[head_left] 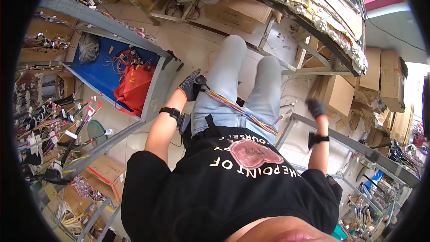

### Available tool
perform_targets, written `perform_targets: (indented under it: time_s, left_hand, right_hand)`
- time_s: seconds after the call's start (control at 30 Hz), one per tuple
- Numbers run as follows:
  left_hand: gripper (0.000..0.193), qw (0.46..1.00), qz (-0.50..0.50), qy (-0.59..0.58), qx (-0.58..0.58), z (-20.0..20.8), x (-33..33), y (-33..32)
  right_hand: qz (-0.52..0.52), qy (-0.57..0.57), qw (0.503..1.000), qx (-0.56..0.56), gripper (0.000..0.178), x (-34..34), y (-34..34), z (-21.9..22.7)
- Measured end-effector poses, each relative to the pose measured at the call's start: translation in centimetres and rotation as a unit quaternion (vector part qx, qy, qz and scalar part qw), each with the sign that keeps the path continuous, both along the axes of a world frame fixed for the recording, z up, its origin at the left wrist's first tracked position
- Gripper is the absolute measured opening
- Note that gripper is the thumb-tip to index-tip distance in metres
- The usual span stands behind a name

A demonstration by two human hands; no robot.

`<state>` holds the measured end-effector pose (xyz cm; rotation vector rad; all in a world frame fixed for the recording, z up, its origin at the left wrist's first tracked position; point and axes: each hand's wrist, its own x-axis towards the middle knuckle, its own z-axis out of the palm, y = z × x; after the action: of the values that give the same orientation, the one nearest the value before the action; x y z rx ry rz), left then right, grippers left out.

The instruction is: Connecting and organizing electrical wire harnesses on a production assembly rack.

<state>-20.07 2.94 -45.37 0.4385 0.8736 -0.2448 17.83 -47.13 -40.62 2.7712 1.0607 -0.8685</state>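
A bundle of multicoloured wires (pixel 242 110) lies slantwise across my lap, over the light blue jeans. Its upper left end runs to my left hand (pixel 190 86), which wears a dark glove with an orange cuff and is closed around that end. What the palm covers is hidden. Out to the right, apart from the bundle, my right hand (pixel 316 107) in a dark glove is raised beside a metal frame. Motion smears its fingers, and nothing can be made out in it.
To the left, a blue-lined metal tray (pixel 96 74) holds a red bag (pixel 134 87) and loose wires. Wire harnesses (pixel 53 134) crowd the left rack. Ahead stands a workbench (pixel 309 18); cardboard boxes (pixel 342 94) are stacked to the right. A metal frame (pixel 354 139) runs near my right arm.
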Motion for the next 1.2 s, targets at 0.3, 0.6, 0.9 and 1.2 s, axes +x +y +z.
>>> perform_targets:
  time_s: [0.3,0.6,0.9,1.2]
  left_hand:
    - [0.010,0.978,0.175,-0.052,0.106,3.6,0.1,4.8]
    - [0.044,0.882,0.192,-0.118,0.414,22.0,0.2,6.0]
    - [0.039,0.674,-0.048,-0.072,0.733,24.8,0.7,4.7]
    - [0.054,0.573,-0.128,-0.031,0.809,21.3,1.6,3.8]
  right_hand:
    - [-0.133,-0.068,0.956,-0.252,0.050,-10.6,-12.2,4.8]
    - [0.040,-0.236,0.886,0.397,0.024,-8.8,24.0,25.6]
    - [-0.046,0.271,0.767,0.580,0.031,-11.3,46.8,23.3]
    - [-0.171,0.303,0.738,0.578,0.019,-10.1,51.9,19.1]
